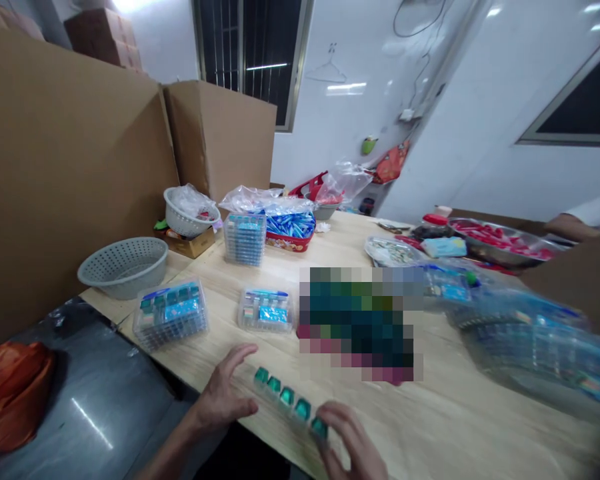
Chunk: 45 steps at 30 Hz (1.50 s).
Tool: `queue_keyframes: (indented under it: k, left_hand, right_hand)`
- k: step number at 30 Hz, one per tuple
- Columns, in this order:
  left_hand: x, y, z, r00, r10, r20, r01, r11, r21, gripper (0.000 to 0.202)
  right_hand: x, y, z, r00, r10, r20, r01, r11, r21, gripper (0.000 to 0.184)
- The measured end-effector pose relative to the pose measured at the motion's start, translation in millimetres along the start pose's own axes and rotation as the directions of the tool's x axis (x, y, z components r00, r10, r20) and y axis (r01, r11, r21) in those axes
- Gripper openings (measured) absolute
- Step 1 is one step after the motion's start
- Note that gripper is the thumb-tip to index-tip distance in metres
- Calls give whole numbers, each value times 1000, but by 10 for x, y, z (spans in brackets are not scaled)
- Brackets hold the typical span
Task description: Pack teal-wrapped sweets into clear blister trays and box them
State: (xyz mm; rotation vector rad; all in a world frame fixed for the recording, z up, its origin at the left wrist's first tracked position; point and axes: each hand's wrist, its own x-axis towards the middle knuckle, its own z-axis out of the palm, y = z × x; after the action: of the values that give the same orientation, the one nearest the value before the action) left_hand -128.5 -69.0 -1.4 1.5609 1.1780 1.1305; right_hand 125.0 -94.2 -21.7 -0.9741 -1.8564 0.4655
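Observation:
A slanting row of small clear blocks with teal-green tops (287,396) stands on the wooden table near its front edge. My left hand (225,393) is beside the far-left end of the row, thumb and fingers spread, with nothing between them. At the row's near-right end, my right hand (353,437) has its thumb and fingers closed around the last green-topped block (320,427). Behind the row lies a clear box of stationery (266,310), with a blue pen and a blue packet visible inside. A stack of similar clear boxes (173,313) stands to its left.
A pixelated patch (360,327) hides something right of centre. Blurred stacks of clear boxes (525,353) line the right side. Farther back are a grey basket (125,267), a red tub of blue pieces (290,230) and a metal bowl of pink pieces (500,240). Another person's arm (573,227) shows at far right.

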Motion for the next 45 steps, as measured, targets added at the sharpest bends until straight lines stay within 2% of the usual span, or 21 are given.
queue_keyframes:
  k: [1,3,5,7,9,10,12,14,16,18,21,24,29,31,33,36,40,43,45]
  left_hand:
    - [45,-27,-1,999,-32,3,32,998,-55,82]
    - [164,-75,37,993,-106,-48,96,980,-175,81]
    - [328,-104,79,973,-165,-164,116,955,-271,62]
    - [533,-113,71,934,-186,-306,90,949,-302,43]
    - [762,-121,-5,892,-160,-423,42,961,-275,33]
    - [879,-130,-63,874,-142,-465,35,972,-233,30]
    - [1096,-169,-189,848,-117,-516,75,992,-102,27]
    - [1268,-227,-291,828,-111,-550,157,987,37,21]
    - [1377,-291,-344,813,-110,-572,220,967,128,16]
    - [1423,-346,-349,808,-106,-580,259,947,188,13]
    - [1420,-403,-317,817,-97,-568,297,916,271,14]
    - [1393,-433,-295,828,-97,-552,315,896,314,16]
    - [1370,-443,-296,831,-109,-546,327,889,320,16]
    - [1366,-433,-285,827,-112,-551,324,896,305,14]
    - [1357,-412,-263,817,-114,-566,322,904,283,13]
    - [1329,-349,-212,785,-111,-609,322,913,249,16]
    - [1246,-151,-163,743,-65,-666,295,926,238,25]
    - [1098,132,-216,747,67,-661,135,958,251,35]
    - [935,347,-339,738,183,-650,32,952,305,36]
  right_hand:
    - [165,-32,-44,995,68,-69,-65,997,46,22]
    - [514,-57,-70,965,216,-149,-189,965,181,13]
    - [850,-8,-11,921,368,-129,-307,889,341,20]
    - [1151,109,102,880,469,-75,-380,790,480,30]
    - [1416,263,233,866,498,-52,-394,742,543,34]
    - [1536,342,293,872,486,-50,-390,754,528,33]
    - [1742,487,397,900,433,-46,-384,839,386,29]
    - [1892,597,477,918,395,-36,-390,915,103,27]
    - [1978,673,544,916,400,-29,-396,889,-229,25]
    - [2009,721,603,911,412,-3,-365,803,-471,24]
    - [2005,758,667,914,399,73,-275,742,-611,23]
    - [1999,757,683,913,399,89,-265,744,-614,21]
    - [2029,701,651,901,433,30,-383,825,-416,20]
    - [2052,683,649,908,418,-5,-406,880,-247,23]
    - [2072,673,654,896,443,-33,-444,896,-8,28]
    - [2085,674,652,853,522,-10,-494,812,312,38]
    - [2095,682,606,815,579,-18,-509,730,456,41]
    - [2129,582,589,804,595,-24,-497,693,523,40]
    - [2169,425,645,809,587,1,-487,670,561,40]
